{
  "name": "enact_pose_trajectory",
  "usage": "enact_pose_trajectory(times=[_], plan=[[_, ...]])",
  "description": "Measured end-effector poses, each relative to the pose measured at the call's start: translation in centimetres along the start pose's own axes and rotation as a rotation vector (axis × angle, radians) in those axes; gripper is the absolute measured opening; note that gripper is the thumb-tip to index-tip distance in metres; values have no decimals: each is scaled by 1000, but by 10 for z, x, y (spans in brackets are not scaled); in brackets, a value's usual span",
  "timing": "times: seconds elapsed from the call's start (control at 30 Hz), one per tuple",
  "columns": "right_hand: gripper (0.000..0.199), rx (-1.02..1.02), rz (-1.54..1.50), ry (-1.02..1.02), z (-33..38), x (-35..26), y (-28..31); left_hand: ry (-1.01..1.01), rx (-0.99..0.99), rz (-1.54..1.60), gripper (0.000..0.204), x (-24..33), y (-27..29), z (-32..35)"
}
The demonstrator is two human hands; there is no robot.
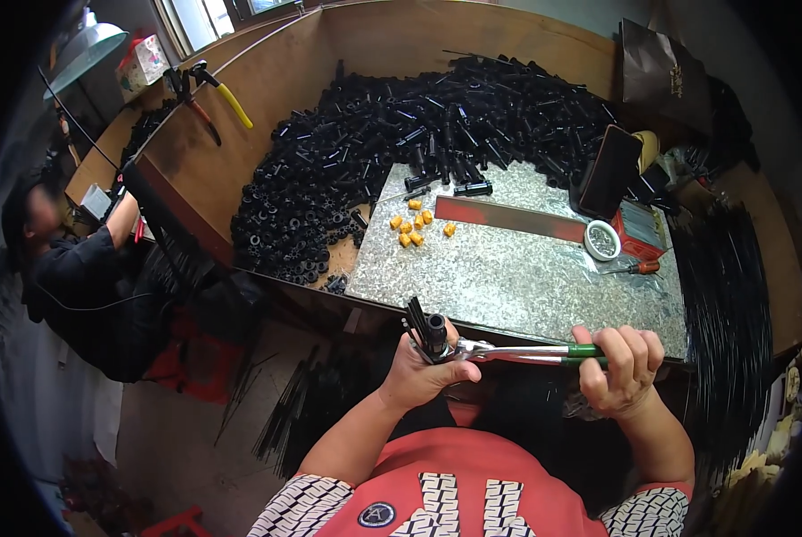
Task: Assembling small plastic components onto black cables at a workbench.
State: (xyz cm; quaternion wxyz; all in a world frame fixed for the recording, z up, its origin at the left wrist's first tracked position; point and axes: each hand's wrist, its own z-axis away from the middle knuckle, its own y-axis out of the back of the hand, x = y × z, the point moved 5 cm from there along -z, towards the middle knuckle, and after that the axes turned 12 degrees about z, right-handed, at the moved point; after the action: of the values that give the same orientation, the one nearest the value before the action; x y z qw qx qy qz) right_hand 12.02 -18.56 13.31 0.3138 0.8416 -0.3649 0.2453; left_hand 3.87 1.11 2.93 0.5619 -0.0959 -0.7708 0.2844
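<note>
Black plastic tube (435,329) sits clenched in the left hand (419,371), while the right hand (620,367) beside it squeezes green-handled pliers (526,353) whose jaws bite the tube.

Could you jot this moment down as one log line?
left hand: holds black tube | right hand: grips pliers clamped at tube | behind: metal sheet, yellow bits, tube pile

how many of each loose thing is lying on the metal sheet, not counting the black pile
small yellow pieces: 9
red flat bar: 1
white round dish: 1
screwdriver: 1
total: 12
</note>
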Motion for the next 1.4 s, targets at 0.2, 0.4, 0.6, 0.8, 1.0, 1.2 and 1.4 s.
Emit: enact_pose_trajectory(times=[0.2, 0.4, 0.6, 0.8, 1.0, 1.2, 1.4], plan=[[31, -64, -65, 56, -6, 4, 8, -66, -28, -87, 38, -2, 5, 3], [36, -651, -781, -194, 13, 2, -2, -106, -1, -110, 56, 0, 4, 8], [22, -1418, -1649, -427, 52, -16, -7, -197, -247, -182, 59, 2, -2, 8], [23, -1845, -2586, -801, 104, -52, 15, -174, -456, -156, 57, -1, -28, 2], [51, -1313, -1733, -506, 53, -18, 7, -124, -324, -197, 54, 4, -17, -5], [27, -568, -860, -307, 28, 0, 20, -154, -230, -161, 50, 9, -8, -7], [17, -1696, -2452, -911, 90, -54, 22, -15, -480, -121, 54, 3, -20, -14]])
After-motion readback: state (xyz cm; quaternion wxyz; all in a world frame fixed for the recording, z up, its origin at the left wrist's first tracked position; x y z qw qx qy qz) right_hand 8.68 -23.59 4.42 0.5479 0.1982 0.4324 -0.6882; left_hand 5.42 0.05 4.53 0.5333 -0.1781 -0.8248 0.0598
